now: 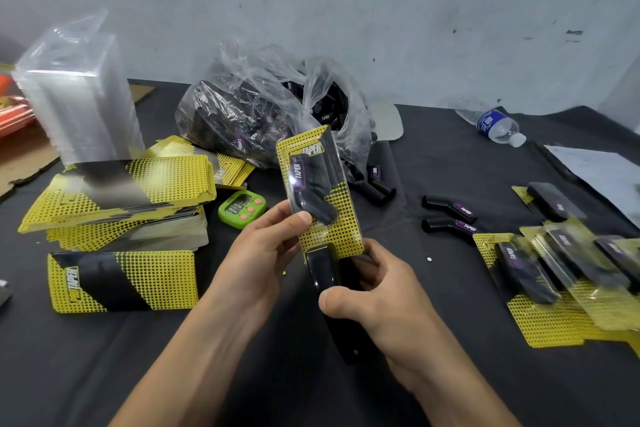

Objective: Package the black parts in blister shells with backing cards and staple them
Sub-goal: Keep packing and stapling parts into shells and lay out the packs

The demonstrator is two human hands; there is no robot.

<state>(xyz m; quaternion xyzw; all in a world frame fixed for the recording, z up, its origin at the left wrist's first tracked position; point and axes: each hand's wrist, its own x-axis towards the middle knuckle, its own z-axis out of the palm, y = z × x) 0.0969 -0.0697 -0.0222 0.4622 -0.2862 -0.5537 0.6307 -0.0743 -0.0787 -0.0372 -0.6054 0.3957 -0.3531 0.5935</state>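
— What's gripped?
— Left hand (266,250) pinches a clear blister pack on yellow dotted card (334,236), black part (313,194) inside; right hand (381,295) clasps a black stapler (323,276) at its lower edge.
— Around them?
— Loose black parts (448,206) and finished packs (540,274) to the right.

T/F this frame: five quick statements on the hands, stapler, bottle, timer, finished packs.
1. The left hand holds a blister pack. True.
2. The right hand holds scissors. False: it grips a black stapler at the blister pack's bottom edge.
3. The water bottle stands upright. False: the water bottle lies on its side.
4. The timer is green. True.
5. The finished packs lie on the left. False: the finished packs lie on the right; backing cards are stacked left.
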